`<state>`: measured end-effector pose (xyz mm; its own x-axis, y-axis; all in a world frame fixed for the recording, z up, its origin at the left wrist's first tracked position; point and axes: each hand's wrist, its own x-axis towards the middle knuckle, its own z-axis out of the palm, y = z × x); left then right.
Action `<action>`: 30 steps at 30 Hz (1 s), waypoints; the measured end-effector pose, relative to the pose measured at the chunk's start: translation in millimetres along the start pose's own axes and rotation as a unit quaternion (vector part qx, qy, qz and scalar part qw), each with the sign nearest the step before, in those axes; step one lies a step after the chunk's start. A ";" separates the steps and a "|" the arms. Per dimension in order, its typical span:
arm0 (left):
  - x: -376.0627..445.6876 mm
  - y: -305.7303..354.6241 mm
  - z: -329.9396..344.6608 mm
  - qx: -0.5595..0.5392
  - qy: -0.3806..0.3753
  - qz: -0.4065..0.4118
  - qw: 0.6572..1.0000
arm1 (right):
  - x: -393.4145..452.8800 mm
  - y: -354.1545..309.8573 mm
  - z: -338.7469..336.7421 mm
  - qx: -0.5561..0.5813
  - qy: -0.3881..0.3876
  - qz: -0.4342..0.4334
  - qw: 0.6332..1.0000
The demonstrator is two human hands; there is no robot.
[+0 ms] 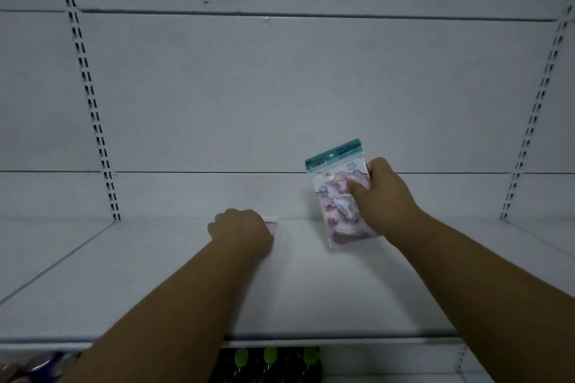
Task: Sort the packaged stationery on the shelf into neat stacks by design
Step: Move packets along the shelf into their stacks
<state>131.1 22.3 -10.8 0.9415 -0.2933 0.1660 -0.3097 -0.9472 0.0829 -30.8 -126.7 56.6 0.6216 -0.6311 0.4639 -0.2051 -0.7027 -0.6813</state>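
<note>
My right hand [384,193] grips a clear packet of stationery [337,193] with a pink and lilac cloud print and a teal header strip, held upright and tilted just above the white shelf [311,295] near the back wall. My left hand [241,227] rests knuckles up on the shelf to the left, fingers curled over something flat. Only a thin pinkish edge [273,228] of that item shows at the fingertips; the hand hides the rest, so I cannot make out its design.
White back panels with slotted uprights [93,109] [535,115] frame the bay. Below the shelf's front edge, dark items with green caps [270,356] and some round objects [34,367] at the lower left sit on a lower level.
</note>
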 end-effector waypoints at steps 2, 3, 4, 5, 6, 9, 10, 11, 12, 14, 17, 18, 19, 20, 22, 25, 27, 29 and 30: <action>3.1 -1.2 -0.6 0.000 -0.023 -0.003 1.000 | -2.0 3.2 -1.8 0.005 0.012 0.007 1.000; 4.1 -2.0 -1.0 -0.005 -0.030 0.001 1.000 | -3.1 4.9 -1.8 0.008 0.018 0.011 1.000; 3.2 -2.2 -1.8 -0.016 -0.031 0.003 0.999 | -4.4 6.4 -1.4 0.011 0.023 0.014 1.000; 0.9 -2.4 -3.3 -0.031 -0.019 0.002 0.999 | -6.1 7.4 -0.4 0.015 0.026 0.016 0.999; -2.0 -2.6 -4.2 -0.054 0.005 0.000 0.999 | -7.9 8.3 1.0 0.022 0.029 0.018 0.999; -7.5 -1.6 -6.3 -0.212 0.062 0.050 0.974 | -14.1 7.5 4.4 0.048 0.043 0.017 0.998; -9.7 -0.7 -8.1 -0.274 0.062 0.075 0.957 | -16.0 6.6 4.7 0.058 0.050 0.013 0.997; -11.8 0.4 -10.6 -0.326 0.060 0.092 0.939 | -17.3 6.1 4.3 0.066 0.059 0.008 0.996; -15.0 1.9 -14.1 -0.373 0.057 0.100 0.921 | -18.2 5.5 2.6 0.073 0.071 0.001 0.995; -25.2 6.8 -22.9 -0.467 0.058 0.111 0.875 | -19.6 4.5 -4.1 0.087 0.092 -0.014 0.992; -47.1 22.1 -35.3 -0.541 0.041 0.147 0.827 | -22.2 6.1 -24.4 0.106 0.116 -0.039 0.987; -54.4 30.0 -37.7 -0.558 0.031 0.153 0.815 | -24.4 8.4 -33.9 0.113 0.122 -0.046 0.985; -61.8 39.8 -40.0 -0.576 0.022 0.157 0.802 | -26.6 11.8 -44.7 0.118 0.130 -0.055 0.983; -68.5 50.8 -41.8 -0.589 0.015 0.160 0.792 | -28.4 16.1 -56.2 0.117 0.137 -0.065 0.981; -82.4 77.4 -45.8 -0.599 0.004 0.166 0.783 | -32.2 28.8 -82.3 0.113 0.148 -0.074 0.980; -103.6 128.7 -48.0 -0.605 -0.019 0.182 0.775 | -39.6 58.1 -131.6 0.101 0.164 -0.070 0.979; -121.1 171.0 -48.4 -0.607 -0.034 0.197 0.769 | -45.7 82.6 -169.8 0.086 0.178 -0.063 0.978; -143.8 220.1 -47.3 -0.605 -0.052 0.220 0.763 | -53.3 110.5 -211.9 0.081 0.192 -0.052 0.977; -156.4 246.6 -45.7 -0.607 -0.063 0.231 0.758 | -56.8 125.2 -234.2 0.082 0.199 -0.045 0.976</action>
<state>-98.6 -159.4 28.6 0.6774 -0.6390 0.3644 -0.4318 0.0556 0.9002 -268.9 -255.7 77.5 0.2816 -0.6705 0.6864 -0.0196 -0.7192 -0.6945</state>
